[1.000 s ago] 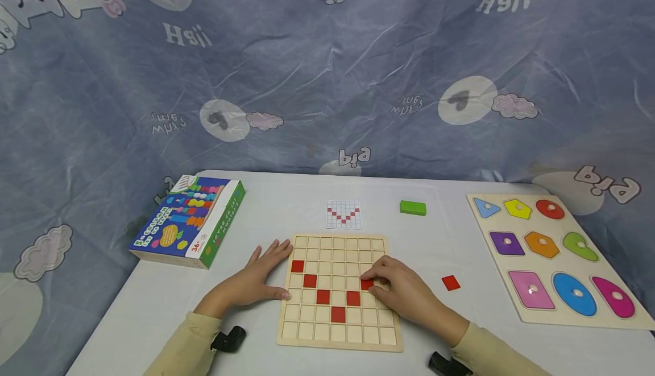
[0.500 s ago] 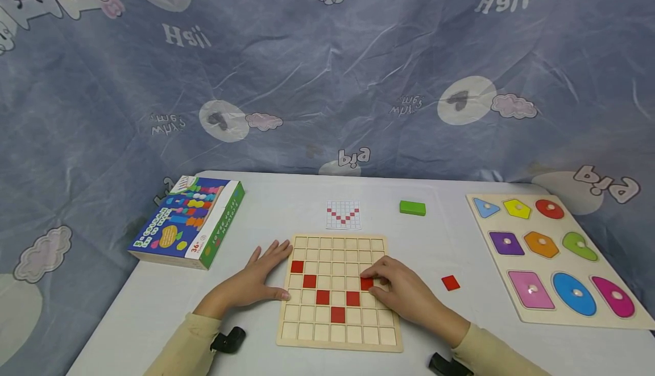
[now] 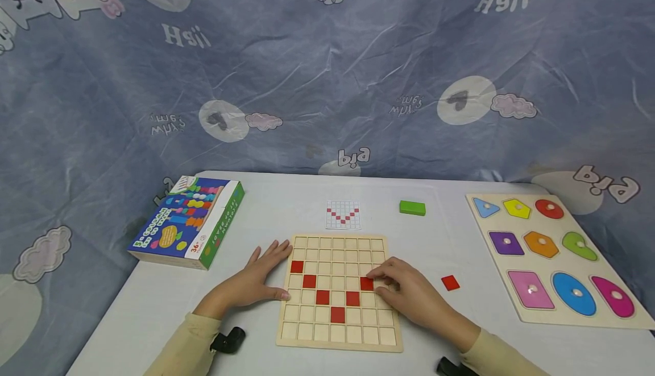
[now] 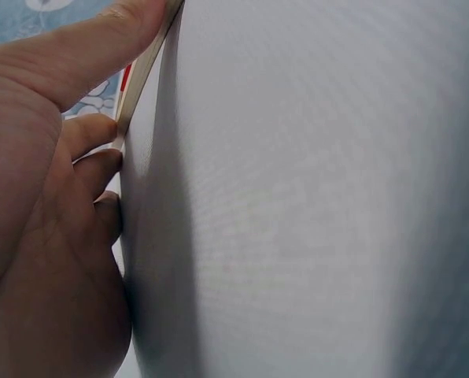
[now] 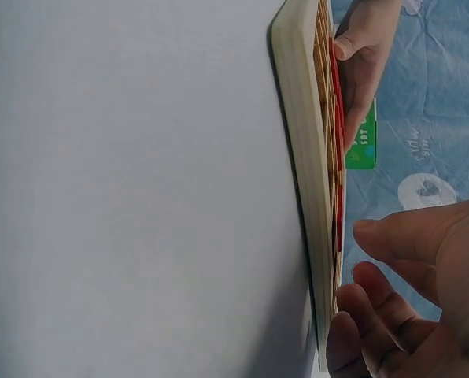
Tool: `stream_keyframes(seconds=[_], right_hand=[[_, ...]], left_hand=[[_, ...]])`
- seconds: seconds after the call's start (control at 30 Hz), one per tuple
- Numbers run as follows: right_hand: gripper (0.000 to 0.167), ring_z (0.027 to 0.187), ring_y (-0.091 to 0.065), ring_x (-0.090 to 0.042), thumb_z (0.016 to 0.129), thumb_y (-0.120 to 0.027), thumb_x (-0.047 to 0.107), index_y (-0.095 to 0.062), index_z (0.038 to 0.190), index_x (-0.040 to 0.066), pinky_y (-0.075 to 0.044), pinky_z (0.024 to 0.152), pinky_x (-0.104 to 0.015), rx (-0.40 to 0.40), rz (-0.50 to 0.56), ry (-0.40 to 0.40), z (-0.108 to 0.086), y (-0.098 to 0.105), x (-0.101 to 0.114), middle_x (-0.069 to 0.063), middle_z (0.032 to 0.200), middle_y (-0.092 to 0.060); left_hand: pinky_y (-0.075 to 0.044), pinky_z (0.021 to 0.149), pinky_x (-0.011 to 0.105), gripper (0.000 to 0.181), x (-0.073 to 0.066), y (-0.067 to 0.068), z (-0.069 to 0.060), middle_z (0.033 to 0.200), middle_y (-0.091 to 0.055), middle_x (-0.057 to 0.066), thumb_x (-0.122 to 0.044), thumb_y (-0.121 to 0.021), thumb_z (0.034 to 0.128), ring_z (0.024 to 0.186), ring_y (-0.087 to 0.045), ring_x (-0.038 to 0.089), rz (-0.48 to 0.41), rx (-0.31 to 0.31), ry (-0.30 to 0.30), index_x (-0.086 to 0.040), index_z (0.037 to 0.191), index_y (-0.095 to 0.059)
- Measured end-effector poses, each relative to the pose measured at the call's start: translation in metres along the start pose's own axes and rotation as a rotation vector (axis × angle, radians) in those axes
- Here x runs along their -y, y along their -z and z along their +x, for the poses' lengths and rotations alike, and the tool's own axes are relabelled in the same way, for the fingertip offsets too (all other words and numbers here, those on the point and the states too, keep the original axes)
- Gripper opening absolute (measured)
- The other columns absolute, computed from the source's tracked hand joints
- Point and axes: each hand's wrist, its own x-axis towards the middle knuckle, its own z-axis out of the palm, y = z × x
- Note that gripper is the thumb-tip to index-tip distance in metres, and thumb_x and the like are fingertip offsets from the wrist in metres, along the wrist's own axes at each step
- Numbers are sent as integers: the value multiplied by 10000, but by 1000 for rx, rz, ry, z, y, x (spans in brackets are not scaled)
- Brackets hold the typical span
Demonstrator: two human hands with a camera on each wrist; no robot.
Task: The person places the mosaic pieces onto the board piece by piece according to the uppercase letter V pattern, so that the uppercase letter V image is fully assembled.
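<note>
In the head view a wooden grid board (image 3: 317, 337) lies on the white table, with several red square tiles forming a V in its cells. My left hand (image 3: 256, 279) rests beside the board's left edge, fingers spread and thumb tip touching the frame. Over the right side is my right hand (image 3: 414, 296), its thumb and index finger apart with nothing between them. The index fingertip is just by the upper right red tile (image 3: 366, 284), which sits in its cell. In the right wrist view, the right thumb (image 5: 400, 236) stands off the board's rim.
One loose red tile (image 3: 451, 282) lies right of my right hand. Behind the board are a pattern card (image 3: 343, 215) with a red V and a green block (image 3: 412, 208). A toy box (image 3: 186, 219) stands left, a shape puzzle (image 3: 555, 262) right.
My right hand has drawn slightly to the right, and its fingers have let go of the upper right red tile, which stays in its cell. The left hand has not moved.
</note>
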Motion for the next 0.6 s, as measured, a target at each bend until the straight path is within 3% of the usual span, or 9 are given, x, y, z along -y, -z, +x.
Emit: stream_keyframes(seconds=[0.6], right_hand=[[307, 804, -564, -62, 854, -812, 68, -750, 1104, 235, -499, 669, -227, -107, -79, -19, -22, 29, -27, 155, 926, -622]], left_hand=[[84, 1235, 563, 1048, -2, 1, 0, 1693, -173, 99, -464, -824, 815, 1566, -27, 339, 2, 0, -3, -95, 1620, -264]])
